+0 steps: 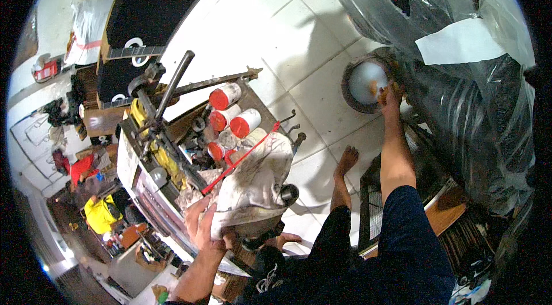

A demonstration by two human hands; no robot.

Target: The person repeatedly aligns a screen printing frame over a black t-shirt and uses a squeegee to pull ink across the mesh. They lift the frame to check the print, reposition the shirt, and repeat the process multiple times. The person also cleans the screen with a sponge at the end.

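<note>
My right arm stretches forward and right to a round dark-rimmed bucket [347,90] on the floor, with cloudy whitish liquid inside. My right hand [391,96] is closed at its right inner edge, with something orange-brown by the fingers; what it holds cannot be made out. At lower left my left hand [202,225] rests on the near edge of a cluttered workbench, fingers stretched apart. It touches a stained white cloth [253,181] draped over the bench corner; the thumb is partly under the cloth. A red strip [238,162] lies along the cloth.
White cans with red lids [245,123], a metal bar [175,85] and tools crowd the bench [253,101]. Grey plastic sheeting [460,115] covers a bulky pile at right. Black speaker-like boxes [144,12] stand at upper left. My bare foot [348,160] is on the tiled floor.
</note>
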